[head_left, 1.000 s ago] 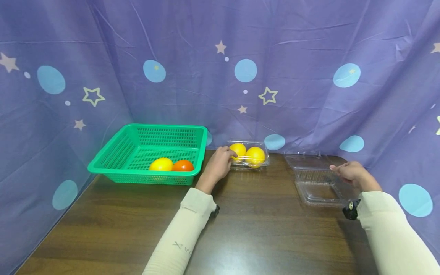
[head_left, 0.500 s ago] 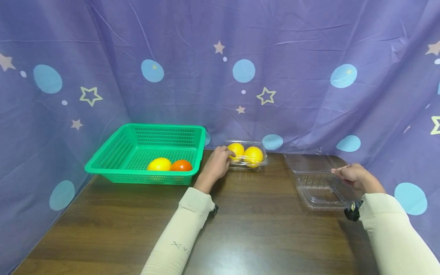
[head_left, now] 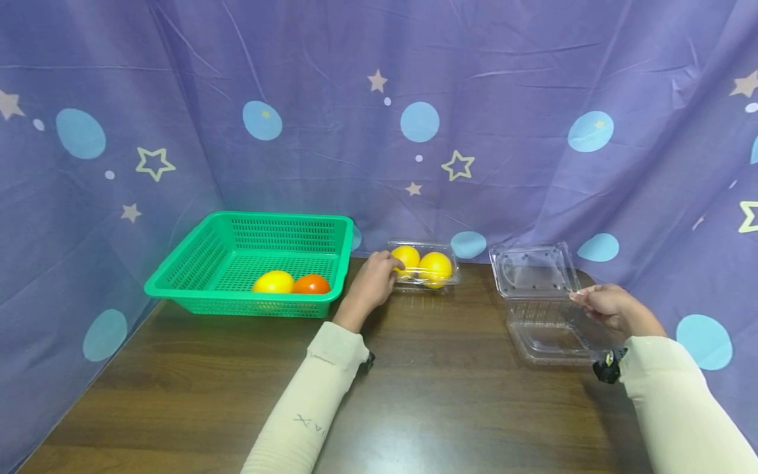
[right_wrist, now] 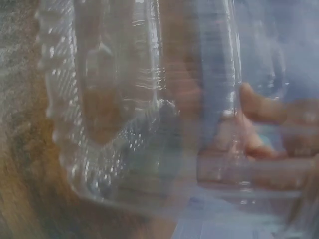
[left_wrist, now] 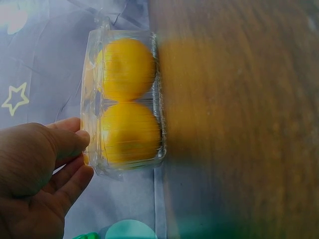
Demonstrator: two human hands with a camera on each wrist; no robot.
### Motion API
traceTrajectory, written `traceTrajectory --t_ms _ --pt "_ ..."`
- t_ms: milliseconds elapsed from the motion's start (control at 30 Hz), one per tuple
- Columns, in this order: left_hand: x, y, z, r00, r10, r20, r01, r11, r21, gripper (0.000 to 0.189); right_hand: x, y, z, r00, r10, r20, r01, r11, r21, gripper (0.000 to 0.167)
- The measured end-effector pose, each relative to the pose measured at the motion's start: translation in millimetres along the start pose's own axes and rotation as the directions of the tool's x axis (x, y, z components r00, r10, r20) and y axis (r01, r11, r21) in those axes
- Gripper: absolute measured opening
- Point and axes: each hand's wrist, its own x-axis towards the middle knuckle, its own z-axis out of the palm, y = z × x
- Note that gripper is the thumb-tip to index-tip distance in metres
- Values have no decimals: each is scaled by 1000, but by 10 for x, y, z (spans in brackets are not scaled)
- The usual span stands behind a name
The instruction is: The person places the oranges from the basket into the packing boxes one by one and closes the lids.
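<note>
A clear plastic clamshell box [head_left: 441, 280], closed over two round yellow-orange fruits [left_wrist: 128, 69], stands at the back middle of the table. My left hand [head_left: 374, 280] pinches its left end; in the left wrist view the thumb lies on the box's rim and the fingers curl beneath. To the right, another clear clamshell box [head_left: 547, 339] stands with its lid [head_left: 530, 271] raised and tilted back, nothing inside. My right hand [head_left: 610, 306] pinches the plastic near the lid's right front corner. The right wrist view is blurred, showing ridged plastic and my fingers [right_wrist: 264, 107].
A green plastic basket [head_left: 249, 297] stands at the back left, holding a yellow fruit [head_left: 274, 282] and an orange-red one [head_left: 312, 284]. A purple curtain [head_left: 331, 164] with stars and blue dots hangs right behind the brown wooden table [head_left: 438, 395].
The right box's lid has swung up from lying back to a steeper tilt, with my right hand at its corner. My left hand and the fruit box hold their place.
</note>
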Motion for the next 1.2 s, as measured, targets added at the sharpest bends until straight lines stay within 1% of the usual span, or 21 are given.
traceTrajectory --t_ms 167,333,500,633,900,1000,1133,1200 --pt "10 -1 0 1000 6 -2 -6 1000 1 20 14 40 14 1000 -24 -17 25 999 42 20" --pt "20 1 -8 1000 4 7 -4 1000 2 20 15 73 30 998 -55 -13 56 992 112 21" --pt "21 7 -27 1000 2 11 -2 1000 -5 20 -3 80 53 996 -84 -35 89 982 168 22" --pt "20 13 -41 1000 -1 13 1 1000 -15 19 -12 84 72 993 -112 -49 120 967 224 22" --pt "12 15 -46 1000 -15 21 16 1000 -6 19 -4 96 128 989 -142 -45 149 921 361 27" --pt "9 15 -42 1000 -14 18 14 1000 -7 19 -3 85 158 989 -135 -56 146 915 377 25" --pt "-1 14 -32 1000 -6 17 6 1000 -9 19 -11 58 203 990 -120 -70 138 926 352 20" --pt "-5 14 -28 1000 -7 18 7 1000 -8 19 -18 38 227 990 -116 -76 135 926 352 17"
